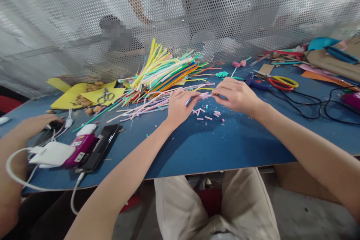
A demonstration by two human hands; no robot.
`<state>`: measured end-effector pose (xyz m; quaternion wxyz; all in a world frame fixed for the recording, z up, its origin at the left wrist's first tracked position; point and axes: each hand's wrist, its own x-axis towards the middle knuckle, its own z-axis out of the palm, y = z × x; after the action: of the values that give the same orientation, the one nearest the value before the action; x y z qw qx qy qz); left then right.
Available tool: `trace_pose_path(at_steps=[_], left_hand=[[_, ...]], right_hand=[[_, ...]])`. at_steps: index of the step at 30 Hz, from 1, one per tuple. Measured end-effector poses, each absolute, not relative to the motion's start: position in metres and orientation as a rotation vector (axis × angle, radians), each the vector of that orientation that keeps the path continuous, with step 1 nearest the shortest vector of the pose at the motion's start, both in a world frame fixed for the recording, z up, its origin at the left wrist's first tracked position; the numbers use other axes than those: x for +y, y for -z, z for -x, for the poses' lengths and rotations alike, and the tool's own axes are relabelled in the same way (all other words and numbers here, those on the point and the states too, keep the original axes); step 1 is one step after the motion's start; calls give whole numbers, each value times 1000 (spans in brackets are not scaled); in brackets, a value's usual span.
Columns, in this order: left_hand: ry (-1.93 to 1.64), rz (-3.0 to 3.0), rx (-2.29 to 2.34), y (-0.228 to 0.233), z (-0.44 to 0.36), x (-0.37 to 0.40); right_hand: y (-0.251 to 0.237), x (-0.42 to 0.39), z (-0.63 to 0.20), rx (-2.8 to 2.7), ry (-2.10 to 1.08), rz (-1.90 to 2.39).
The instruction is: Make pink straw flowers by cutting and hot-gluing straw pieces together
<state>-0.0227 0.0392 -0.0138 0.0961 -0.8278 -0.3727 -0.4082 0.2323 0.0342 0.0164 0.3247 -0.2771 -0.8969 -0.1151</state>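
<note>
Bare forearms (137,157) converge, left hand (181,107) and right hand (236,93) pinching the lilac piece (204,96), long axis crosswise!

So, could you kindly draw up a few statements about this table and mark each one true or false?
1. The left hand and right hand are both at a lilac piece. True.
2. The phone stands upright against the mesh. False: the phone lies on the table, on the person's left.
3. Small cut pieces lie on the table. True.
4. The red-and-yellow scissors lie left of the stem pile. False: those scissors lie right of the stem pile.
5. Grey scissors rest on yellow paper. True.
</note>
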Motion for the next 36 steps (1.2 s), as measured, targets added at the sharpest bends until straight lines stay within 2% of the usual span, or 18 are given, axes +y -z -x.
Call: trace_pose_path(at_steps=[8, 14, 21, 30, 36], left_hand=[[1162, 2459, -1106, 11, 22, 35], [1182, 2449, -1082, 10, 21, 32], [1237, 2395, -987, 10, 19, 32], [1265, 2389, -1085, 8, 19, 31], [1237, 2407, -1084, 9, 21, 33]], right_hand=[[-18, 30, -230, -2338, 254, 750], [-18, 26, -226, -2257, 416, 831], [-16, 23, -222, -2176, 467, 825], [-16, 27, -230, -2105, 145, 812], [-12, 32, -230, -2135, 100, 812]])
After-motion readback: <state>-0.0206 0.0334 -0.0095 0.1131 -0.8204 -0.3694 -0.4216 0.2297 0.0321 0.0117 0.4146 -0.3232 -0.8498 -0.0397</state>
